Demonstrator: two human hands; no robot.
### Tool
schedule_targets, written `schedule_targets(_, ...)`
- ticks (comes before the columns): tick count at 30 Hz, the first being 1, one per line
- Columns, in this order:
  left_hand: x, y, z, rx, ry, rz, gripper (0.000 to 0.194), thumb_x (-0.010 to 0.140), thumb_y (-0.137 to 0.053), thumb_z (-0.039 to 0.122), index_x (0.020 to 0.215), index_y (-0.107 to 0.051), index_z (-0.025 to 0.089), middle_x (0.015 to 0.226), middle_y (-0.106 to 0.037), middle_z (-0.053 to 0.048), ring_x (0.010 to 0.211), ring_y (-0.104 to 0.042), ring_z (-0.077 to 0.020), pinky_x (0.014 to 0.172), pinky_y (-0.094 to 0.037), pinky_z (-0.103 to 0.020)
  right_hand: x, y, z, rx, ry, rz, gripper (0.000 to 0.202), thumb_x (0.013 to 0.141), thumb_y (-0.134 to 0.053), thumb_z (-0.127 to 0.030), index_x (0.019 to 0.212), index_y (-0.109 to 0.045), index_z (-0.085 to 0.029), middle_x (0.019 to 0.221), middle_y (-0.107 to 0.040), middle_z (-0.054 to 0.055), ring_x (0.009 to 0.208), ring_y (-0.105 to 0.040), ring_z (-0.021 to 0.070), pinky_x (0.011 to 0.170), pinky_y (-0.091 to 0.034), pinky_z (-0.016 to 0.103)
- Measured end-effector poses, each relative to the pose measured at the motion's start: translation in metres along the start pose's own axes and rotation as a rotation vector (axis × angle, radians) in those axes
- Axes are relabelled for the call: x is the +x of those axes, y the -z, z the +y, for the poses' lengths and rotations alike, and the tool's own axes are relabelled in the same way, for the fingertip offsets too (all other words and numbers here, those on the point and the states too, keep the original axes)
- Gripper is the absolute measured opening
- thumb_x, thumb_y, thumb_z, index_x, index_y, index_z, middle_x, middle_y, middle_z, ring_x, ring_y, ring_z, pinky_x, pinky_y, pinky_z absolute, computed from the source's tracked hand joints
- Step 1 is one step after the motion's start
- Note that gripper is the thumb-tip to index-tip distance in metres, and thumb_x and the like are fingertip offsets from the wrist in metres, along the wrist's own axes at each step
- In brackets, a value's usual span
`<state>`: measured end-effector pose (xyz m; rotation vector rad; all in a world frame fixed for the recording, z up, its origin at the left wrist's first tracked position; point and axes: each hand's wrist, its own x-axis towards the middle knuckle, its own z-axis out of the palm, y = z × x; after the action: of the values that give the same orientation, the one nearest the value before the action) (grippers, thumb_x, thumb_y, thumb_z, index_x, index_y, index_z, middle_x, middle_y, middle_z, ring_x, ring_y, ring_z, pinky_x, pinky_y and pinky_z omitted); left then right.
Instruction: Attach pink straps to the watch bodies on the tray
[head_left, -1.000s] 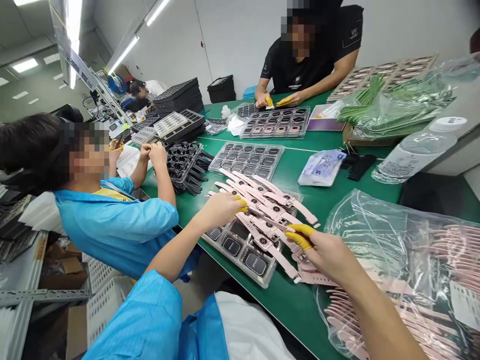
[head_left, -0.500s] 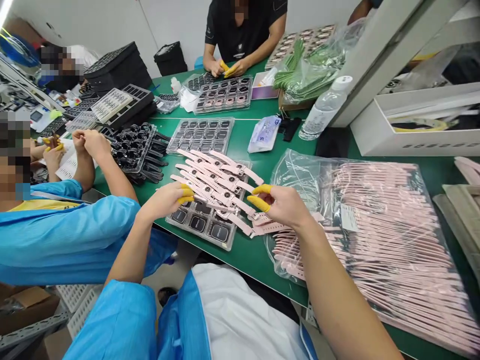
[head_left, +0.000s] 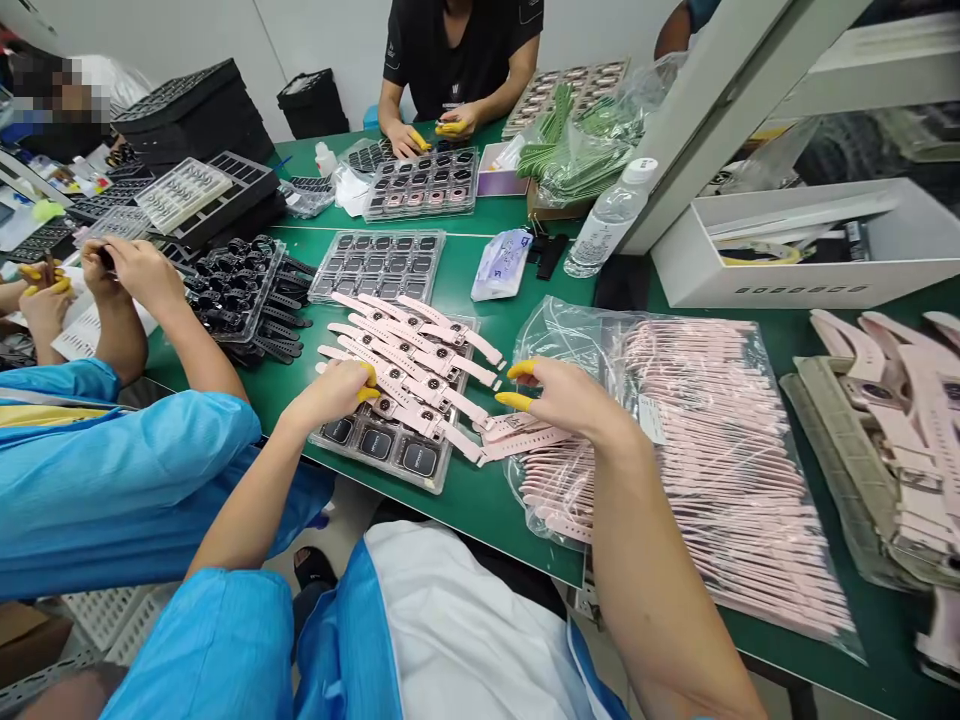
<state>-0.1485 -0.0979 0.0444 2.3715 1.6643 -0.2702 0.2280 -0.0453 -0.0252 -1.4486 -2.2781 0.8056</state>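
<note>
Pink-strapped smartwatches [head_left: 406,347] lie in slanting rows, backs up, over a clear plastic tray [head_left: 431,478] whose front pockets hold dark square watch faces [head_left: 375,442]. My left hand [head_left: 330,395], with yellow finger cots, reaches over the left strap ends of the lower rows. Its thumb and forefinger are apart, and I see nothing lifted in them. To the right of the rows, my right hand [head_left: 562,395] hovers with thumb and forefinger spread and nothing between them. Loose pink straps [head_left: 517,437] lie just below it.
A large clear bag of pink straps [head_left: 720,450] covers the right of the green table. Behind stand another tray [head_left: 379,265], a water bottle [head_left: 611,220] and a white box [head_left: 810,285]. Co-workers sit left and opposite; black watches [head_left: 240,290] are stacked at left.
The view has swung slightly to the right. My left hand sits further right over the watches, and my right hand further from them. The co-worker opposite has moved their hands apart.
</note>
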Motion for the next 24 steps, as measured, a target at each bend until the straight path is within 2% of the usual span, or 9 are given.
schedule_targets(3, -0.011, -0.003, -0.004, 0.123, 0.059, 0.168, 0.018, 0.1, -0.058, 0.034, 0.102, -0.064, 0.017, 0.112, -0.068, -0.016, 0.111, -0.059, -0.033, 0.1, -0.044, -0.046, -0.004, 0.004, 0.013, -0.001, -0.038, -0.072, 0.041, 0.08, -0.078, -0.054, 0.105, -0.076, -0.023, 0.108, -0.076, 0.012, 0.094, -0.07, 0.0299, 0.078, -0.053, 0.04)
schedule_targets(5, -0.023, -0.002, -0.006, 0.183, 0.126, 0.209, 0.017, 0.1, -0.056, 0.032, 0.103, -0.065, 0.017, 0.114, -0.067, -0.018, 0.114, -0.058, -0.035, 0.097, -0.046, -0.046, -0.007, 0.008, 0.02, -0.001, -0.08, -0.12, 0.042, 0.075, -0.082, -0.052, 0.104, -0.077, -0.022, 0.108, -0.076, 0.011, 0.094, -0.07, 0.0293, 0.079, -0.053, 0.039)
schedule_targets(7, -0.036, -0.001, -0.007, 0.227, 0.181, 0.157, 0.018, 0.1, -0.053, 0.028, 0.103, -0.067, 0.017, 0.111, -0.068, -0.018, 0.11, -0.06, -0.035, 0.09, -0.05, -0.044, -0.01, 0.012, 0.024, -0.004, -0.128, -0.167, 0.045, 0.071, -0.085, -0.051, 0.106, -0.077, -0.022, 0.11, -0.076, 0.011, 0.095, -0.07, 0.0294, 0.079, -0.053, 0.038)
schedule_targets(10, -0.047, -0.001, -0.004, 0.294, 0.257, 0.018, 0.023, 0.098, -0.051, 0.026, 0.106, -0.07, 0.016, 0.113, -0.068, -0.018, 0.104, -0.064, -0.035, 0.081, -0.053, -0.042, -0.013, 0.02, 0.03, -0.001, -0.173, -0.21, 0.049, 0.069, -0.086, -0.05, 0.108, -0.076, -0.021, 0.114, -0.074, 0.012, 0.1, -0.069, 0.0298, 0.081, -0.052, 0.037)
schedule_targets(13, -0.044, -0.003, -0.002, 0.332, 0.334, -0.067, 0.03, 0.097, -0.049, 0.025, 0.112, -0.071, 0.013, 0.114, -0.066, -0.02, 0.106, -0.065, -0.0364, 0.077, -0.055, -0.042, -0.013, 0.027, 0.034, 0.002, -0.198, -0.257, 0.041, 0.07, -0.083, -0.045, 0.101, -0.074, -0.021, 0.111, -0.072, 0.01, 0.096, -0.067, 0.0272, 0.078, -0.05, 0.035)
schedule_targets(15, -0.038, -0.005, -0.002, 0.328, 0.356, -0.081, 0.031, 0.097, -0.049, 0.026, 0.112, -0.072, 0.012, 0.113, -0.065, -0.021, 0.11, -0.064, -0.0377, 0.079, -0.056, -0.042, -0.012, 0.03, 0.034, -0.012, -0.222, -0.285, 0.033, 0.072, -0.081, -0.043, 0.094, -0.07, -0.021, 0.104, -0.07, 0.007, 0.089, -0.065, 0.0242, 0.073, -0.047, 0.033)
schedule_targets(20, -0.03, -0.01, 0.0, 0.353, 0.323, -0.001, 0.035, 0.096, -0.047, 0.032, 0.106, -0.072, 0.01, 0.113, -0.066, -0.023, 0.112, -0.063, -0.041, 0.085, -0.057, -0.047, -0.007, 0.032, 0.027, 0.067, -0.216, -0.2, 0.031, 0.071, -0.081, -0.033, 0.08, -0.053, -0.023, 0.084, -0.06, 0.001, 0.078, -0.056, 0.0191, 0.065, -0.037, 0.03)
schedule_targets(22, -0.032, -0.016, 0.0, 0.385, 0.32, 0.05, 0.035, 0.096, -0.043, 0.029, 0.104, -0.072, 0.01, 0.11, -0.066, -0.022, 0.108, -0.064, -0.0404, 0.084, -0.057, -0.048, -0.005, 0.033, 0.024, 0.199, -0.149, -0.136, 0.029, 0.072, -0.078, -0.028, 0.079, -0.05, -0.023, 0.082, -0.059, 0.0, 0.078, -0.056, 0.0185, 0.067, -0.038, 0.03)
schedule_targets(24, -0.035, -0.024, -0.006, 0.399, 0.319, 0.124, 0.04, 0.098, -0.038, 0.032, 0.107, -0.071, 0.01, 0.109, -0.067, -0.022, 0.104, -0.066, -0.0387, 0.084, -0.057, -0.047, -0.003, 0.035, 0.02, 0.404, -0.068, -0.064, 0.026, 0.075, -0.076, -0.028, 0.083, -0.051, -0.022, 0.09, -0.064, 0.001, 0.083, -0.06, 0.0187, 0.072, -0.043, 0.031)
